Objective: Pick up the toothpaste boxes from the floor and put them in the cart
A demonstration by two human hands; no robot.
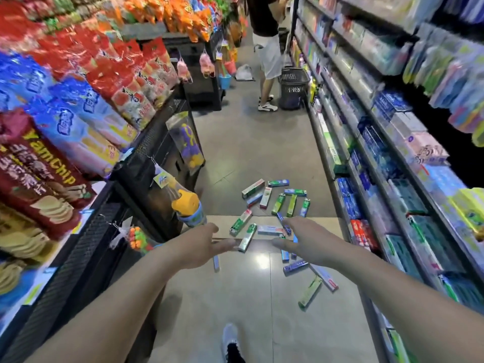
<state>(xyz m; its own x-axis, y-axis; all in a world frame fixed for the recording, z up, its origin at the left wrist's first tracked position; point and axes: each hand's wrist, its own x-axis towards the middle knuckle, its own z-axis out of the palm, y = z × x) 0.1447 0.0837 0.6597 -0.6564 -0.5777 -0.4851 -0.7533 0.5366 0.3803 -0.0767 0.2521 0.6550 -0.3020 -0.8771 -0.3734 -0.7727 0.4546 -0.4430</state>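
Several toothpaste boxes [264, 205] lie scattered on the grey aisle floor, green, white and blue ones, from the middle of the aisle to near the right shelf foot. My left hand [201, 244] and my right hand [301, 242] both reach forward above the pile, fingers straight and spread, holding nothing. The nearest boxes lie just beyond and under my fingertips; some are partly hidden by my right hand. A green box [310, 292] lies apart, closer to me. No cart shows near me.
Snack racks [104, 100] fill the left side, toiletry shelves [392, 153] the right. A person [267, 48] stands far down the aisle beside a dark basket [293, 87]. Hanging toys [187, 205] jut out from the left rack. My shoe [230, 341] is at the bottom.
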